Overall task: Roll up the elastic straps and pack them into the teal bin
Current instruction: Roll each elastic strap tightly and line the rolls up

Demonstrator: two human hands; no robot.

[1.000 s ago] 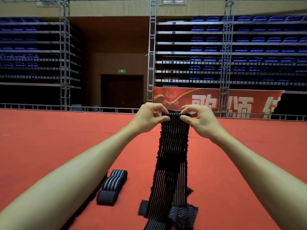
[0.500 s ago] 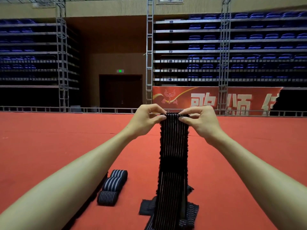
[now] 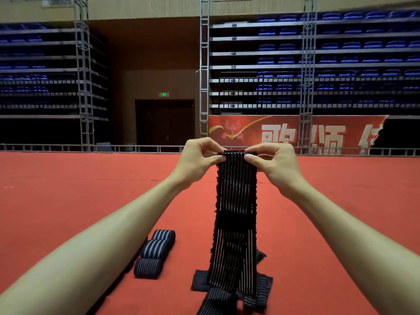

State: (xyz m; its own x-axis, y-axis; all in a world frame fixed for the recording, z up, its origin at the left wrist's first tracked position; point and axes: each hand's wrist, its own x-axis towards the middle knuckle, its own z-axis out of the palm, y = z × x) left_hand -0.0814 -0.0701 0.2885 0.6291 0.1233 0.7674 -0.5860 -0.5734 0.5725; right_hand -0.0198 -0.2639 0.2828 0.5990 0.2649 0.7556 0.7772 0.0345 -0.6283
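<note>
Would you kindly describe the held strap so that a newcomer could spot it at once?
Look above the red floor, in front of the banner. The left hand and right hand pinch the top of a black strap with thin pale stripes. Unlike the three rolls lying left of it, it hangs unrolled.

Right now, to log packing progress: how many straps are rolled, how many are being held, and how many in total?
Rolled straps: 3
Strap held up, pinched by left hand and right hand: 1
Loose heap under it: pieces cannot be told apart
Total that can be counted: 4
</note>
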